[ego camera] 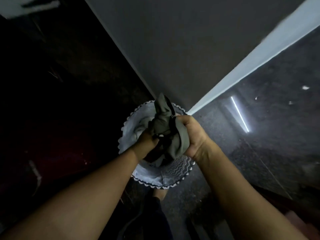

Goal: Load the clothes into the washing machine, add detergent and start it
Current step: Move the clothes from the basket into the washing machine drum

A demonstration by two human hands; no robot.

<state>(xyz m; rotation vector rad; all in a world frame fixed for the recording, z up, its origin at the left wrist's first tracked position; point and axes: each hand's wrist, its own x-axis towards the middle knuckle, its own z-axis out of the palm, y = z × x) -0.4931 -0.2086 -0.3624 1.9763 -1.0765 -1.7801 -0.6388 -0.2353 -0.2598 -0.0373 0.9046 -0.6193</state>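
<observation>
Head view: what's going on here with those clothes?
A person stands over a round laundry basket with a zigzag rim, beside a wall. The left hand and right hand both grip a bunched grey-green garment above the basket. No washing machine is in view.
</observation>
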